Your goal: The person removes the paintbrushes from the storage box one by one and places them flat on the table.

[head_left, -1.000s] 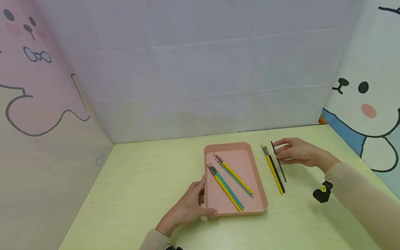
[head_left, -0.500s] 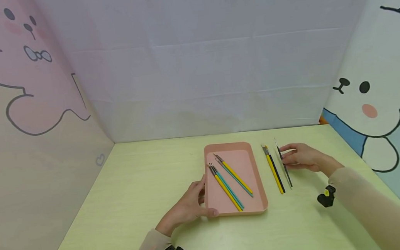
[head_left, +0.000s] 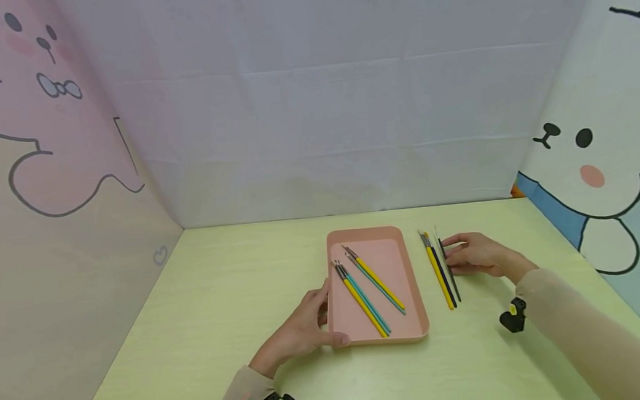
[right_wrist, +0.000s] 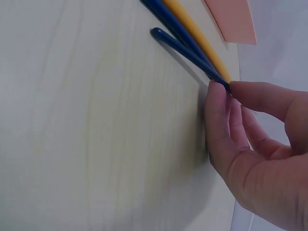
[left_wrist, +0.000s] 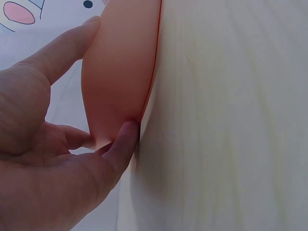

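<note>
My right hand (head_left: pixel 480 255) pinches a thin dark paintbrush (head_left: pixel 452 275) between thumb and fingertips. In the right wrist view that paintbrush (right_wrist: pixel 175 45) slants beside a dark blue one, its handle end apart from it. A yellow paintbrush (head_left: pixel 439 272) and a dark paintbrush (head_left: pixel 447 286) lie side by side on the table, just left of the pinched one. My left hand (head_left: pixel 303 328) holds the near left corner of a pink tray (head_left: pixel 375 236). In the left wrist view, thumb and fingers lie round the corner of the tray (left_wrist: pixel 120 67).
Inside the tray lie several yellow and teal paintbrushes, among them a yellow one (head_left: pixel 378 281) and a teal one (head_left: pixel 369 305). A pale wooden table (head_left: pixel 236 274) carries everything. A white sheet (head_left: pixel 326 131) hangs behind it, with cartoon-printed panels at both sides.
The thin dark paintbrush shifted right in my right hand, then came back left, close to the other dark one. My left hand and the tray stay put.
</note>
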The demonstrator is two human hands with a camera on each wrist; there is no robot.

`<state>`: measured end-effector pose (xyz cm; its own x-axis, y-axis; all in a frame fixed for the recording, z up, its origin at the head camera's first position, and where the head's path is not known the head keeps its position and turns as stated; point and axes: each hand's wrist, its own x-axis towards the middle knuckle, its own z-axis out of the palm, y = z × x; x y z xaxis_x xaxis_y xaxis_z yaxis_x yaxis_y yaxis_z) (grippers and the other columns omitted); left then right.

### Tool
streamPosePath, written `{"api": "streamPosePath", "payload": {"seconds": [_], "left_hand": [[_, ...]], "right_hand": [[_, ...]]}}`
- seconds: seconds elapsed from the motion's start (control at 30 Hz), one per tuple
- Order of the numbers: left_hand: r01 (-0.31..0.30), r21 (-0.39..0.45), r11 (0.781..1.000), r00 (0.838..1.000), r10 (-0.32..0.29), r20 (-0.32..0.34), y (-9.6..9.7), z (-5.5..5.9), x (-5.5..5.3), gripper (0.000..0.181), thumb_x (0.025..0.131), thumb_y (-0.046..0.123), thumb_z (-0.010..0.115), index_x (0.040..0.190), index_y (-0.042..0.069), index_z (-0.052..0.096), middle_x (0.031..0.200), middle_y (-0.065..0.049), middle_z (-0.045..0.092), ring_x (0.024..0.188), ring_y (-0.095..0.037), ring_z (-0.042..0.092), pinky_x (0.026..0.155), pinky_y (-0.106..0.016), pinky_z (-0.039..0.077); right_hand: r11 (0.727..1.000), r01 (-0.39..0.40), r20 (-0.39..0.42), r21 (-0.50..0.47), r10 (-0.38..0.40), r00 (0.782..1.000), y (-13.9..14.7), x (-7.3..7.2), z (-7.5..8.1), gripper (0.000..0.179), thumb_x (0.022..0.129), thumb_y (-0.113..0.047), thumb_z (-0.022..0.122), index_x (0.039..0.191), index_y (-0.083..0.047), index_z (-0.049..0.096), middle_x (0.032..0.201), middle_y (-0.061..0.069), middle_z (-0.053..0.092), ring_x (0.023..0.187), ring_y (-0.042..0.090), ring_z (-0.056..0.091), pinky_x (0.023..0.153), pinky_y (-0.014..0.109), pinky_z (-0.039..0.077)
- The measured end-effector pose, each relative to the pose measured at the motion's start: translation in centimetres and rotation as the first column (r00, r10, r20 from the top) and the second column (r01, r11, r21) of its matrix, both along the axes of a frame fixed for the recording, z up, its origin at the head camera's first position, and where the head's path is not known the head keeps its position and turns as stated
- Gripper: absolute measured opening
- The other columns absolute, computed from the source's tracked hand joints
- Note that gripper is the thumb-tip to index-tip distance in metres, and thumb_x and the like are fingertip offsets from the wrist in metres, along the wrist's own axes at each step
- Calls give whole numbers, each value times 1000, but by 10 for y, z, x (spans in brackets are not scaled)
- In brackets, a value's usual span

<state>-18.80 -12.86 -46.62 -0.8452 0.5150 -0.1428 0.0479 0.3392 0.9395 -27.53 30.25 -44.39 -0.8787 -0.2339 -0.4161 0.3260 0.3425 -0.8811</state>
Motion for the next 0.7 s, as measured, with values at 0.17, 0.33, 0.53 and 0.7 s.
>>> {"api": "streamPosePath", "payload": {"seconds": [0.17,0.33,0.53,0.7], "left_hand": [[0,-4,1000,1000,0,2,0,0,0,125,85,14,92,172,19,2,161,-21,25,146,-34,47,116,-37,50],[2,-5,1000,1000,-2,3,-1,0,-1,125,85,15,92,172,19,2,160,-20,26,145,-33,48,116,-38,50],[0,-14,1000,1000,0,3,-1,0,0,125,85,16,92,172,20,3,159,-19,27,142,-32,51,115,-38,51],[-9,-34,999,1000,9,0,0,1,0,125,84,18,93,172,20,4,159,-19,28,145,-32,49,116,-39,50]], "right_hand": [[1000,9,9,22,-9,1000,-3,-1,0,66,104,-1,62,159,12,28,136,26,56,91,13,71,84,32,66],[998,9,20,55,-10,1000,-6,-3,-1,67,103,-1,63,159,12,29,134,25,59,93,14,71,85,33,67],[996,6,24,84,-9,1000,-9,-4,0,66,102,-2,65,158,12,31,131,23,60,93,14,71,84,32,67],[993,10,24,115,-13,1000,-11,-4,1,64,101,-1,66,155,12,35,124,19,64,90,14,71,82,32,67]]}}
